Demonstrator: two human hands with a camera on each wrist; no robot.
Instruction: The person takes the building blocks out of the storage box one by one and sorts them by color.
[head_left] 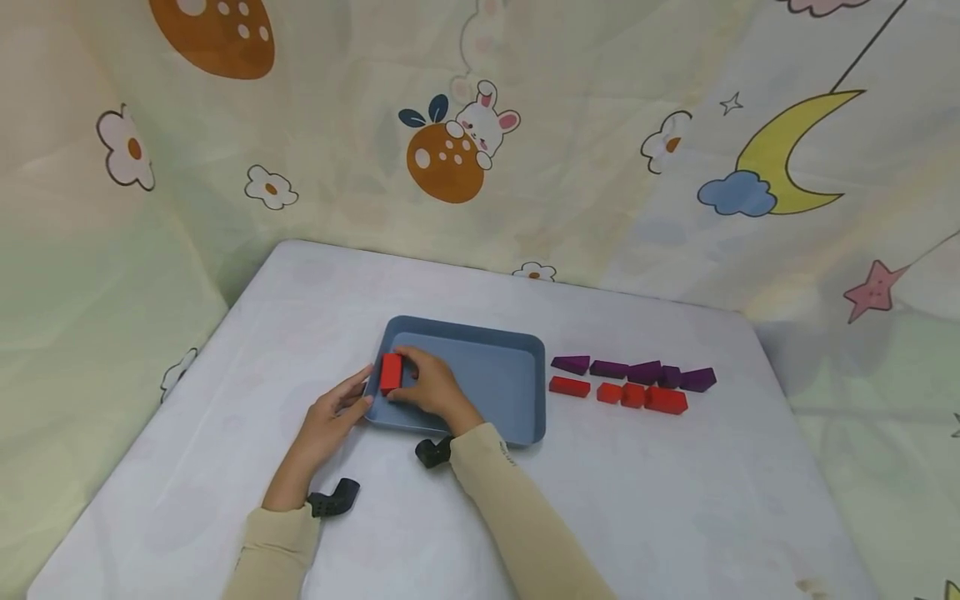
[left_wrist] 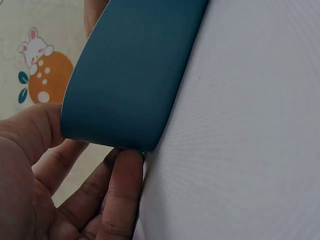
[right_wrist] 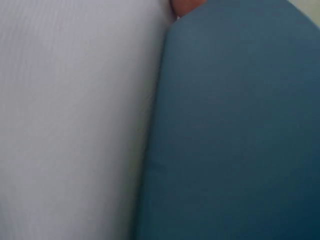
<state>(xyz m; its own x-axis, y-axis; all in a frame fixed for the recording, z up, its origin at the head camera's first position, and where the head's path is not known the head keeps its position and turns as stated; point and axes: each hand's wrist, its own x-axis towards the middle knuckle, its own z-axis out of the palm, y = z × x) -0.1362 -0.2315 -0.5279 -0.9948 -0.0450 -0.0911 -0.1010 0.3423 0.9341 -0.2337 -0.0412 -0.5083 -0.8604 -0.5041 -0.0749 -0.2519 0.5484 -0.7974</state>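
1. the left hand (head_left: 330,417) lies on the desk (head_left: 225,433) with fingers spread and relaxed, fingertips touching the left rim of the blue tray (head_left: 517,400).
2. the red block (head_left: 391,372) stands at the tray's left edge, just beyond the left hand's fingertips.
3. the right hand (head_left: 431,387) pinches the red block from its right side, resting inside the tray.
4. to the right of the tray, well apart from both hands, a row of purple blocks (head_left: 633,370) lies behind a row of red blocks (head_left: 618,394).
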